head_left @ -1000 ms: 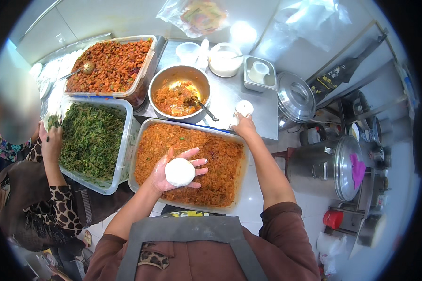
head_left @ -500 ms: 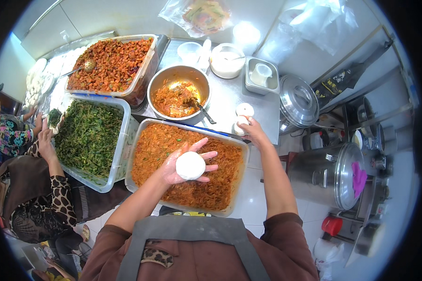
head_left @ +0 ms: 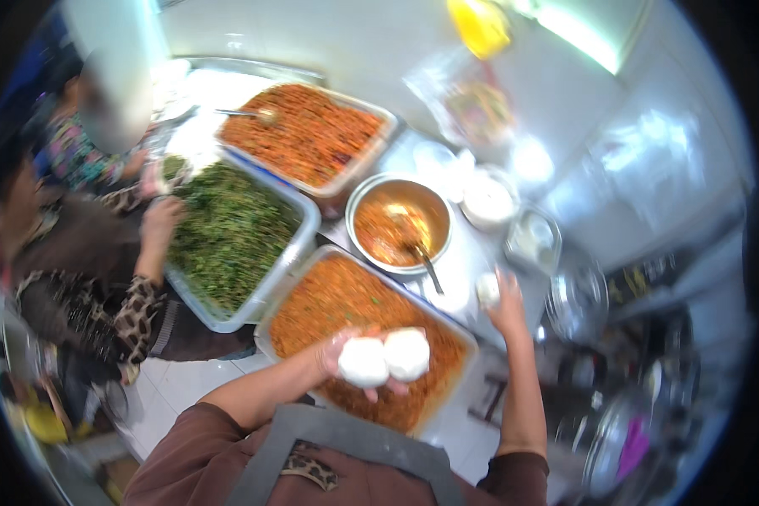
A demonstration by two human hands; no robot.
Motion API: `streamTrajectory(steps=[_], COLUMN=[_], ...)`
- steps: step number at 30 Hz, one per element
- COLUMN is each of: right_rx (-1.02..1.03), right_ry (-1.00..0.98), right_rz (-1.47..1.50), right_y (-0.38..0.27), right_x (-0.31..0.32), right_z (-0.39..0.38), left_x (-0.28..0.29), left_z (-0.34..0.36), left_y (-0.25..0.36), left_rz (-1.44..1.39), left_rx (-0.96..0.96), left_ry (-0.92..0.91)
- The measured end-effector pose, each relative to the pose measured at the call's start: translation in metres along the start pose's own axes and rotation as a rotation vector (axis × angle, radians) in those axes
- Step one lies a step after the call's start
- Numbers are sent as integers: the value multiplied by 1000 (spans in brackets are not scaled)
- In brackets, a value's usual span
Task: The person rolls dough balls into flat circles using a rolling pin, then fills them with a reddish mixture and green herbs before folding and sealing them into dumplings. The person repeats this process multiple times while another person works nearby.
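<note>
On the palm of my left hand (head_left: 332, 352) rest two round white balls of dough, side by side; the left dough ball (head_left: 363, 363) touches the right dough ball (head_left: 406, 354). That hand is above a tub of orange shredded filling (head_left: 346, 291). Off to the right, my right hand (head_left: 507, 305) has its fingers round a third white dough ball (head_left: 487, 290) at the steel table's edge. Motion blur softens its fingertips. Between my hands, further back, stands a steel bowl (head_left: 444, 211) with some orange filling and a dark-handled utensil (head_left: 427, 266).
A tub of chopped greens (head_left: 228, 228) and a tub of red diced filling (head_left: 304, 135) stand left. Co-workers, one co-worker's hand (head_left: 162, 221) over the greens, are at far left. White containers (head_left: 487, 198) and a lidded pot (head_left: 577, 299) stand right.
A second dough ball now lies on my left palm, where there was one. My right hand is at another dough ball on the table. The whole view has swung left and tilted.
</note>
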State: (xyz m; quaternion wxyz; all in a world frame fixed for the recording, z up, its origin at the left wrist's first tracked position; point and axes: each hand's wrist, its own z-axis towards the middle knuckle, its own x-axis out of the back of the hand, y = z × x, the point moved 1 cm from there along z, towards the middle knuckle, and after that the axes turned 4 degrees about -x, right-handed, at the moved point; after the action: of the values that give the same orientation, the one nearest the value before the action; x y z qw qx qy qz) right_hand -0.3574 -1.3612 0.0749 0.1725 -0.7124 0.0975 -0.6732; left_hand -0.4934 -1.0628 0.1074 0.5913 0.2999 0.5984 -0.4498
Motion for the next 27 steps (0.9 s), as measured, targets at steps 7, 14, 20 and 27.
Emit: streamTrajectory(steps=[7,14,20,27], right_rx=[40,-330,-210,6], right_ry=[-302,38,-426,-1038], right_rz=[-229,838,2106,1581], right_y=[24,94,7,-238], right_x=[-47,-69,-9,-19], right_z=[59,52,-53,-193], left_x=[-16,-40,-62,-79], left_z=[-75,-133,-210,-360], left_y=[-28,-68,-102,-172], left_rz=[18,30,101,187], left_rx=[-307,-533,-618,-751], left_ry=[-52,-87,-137,-204])
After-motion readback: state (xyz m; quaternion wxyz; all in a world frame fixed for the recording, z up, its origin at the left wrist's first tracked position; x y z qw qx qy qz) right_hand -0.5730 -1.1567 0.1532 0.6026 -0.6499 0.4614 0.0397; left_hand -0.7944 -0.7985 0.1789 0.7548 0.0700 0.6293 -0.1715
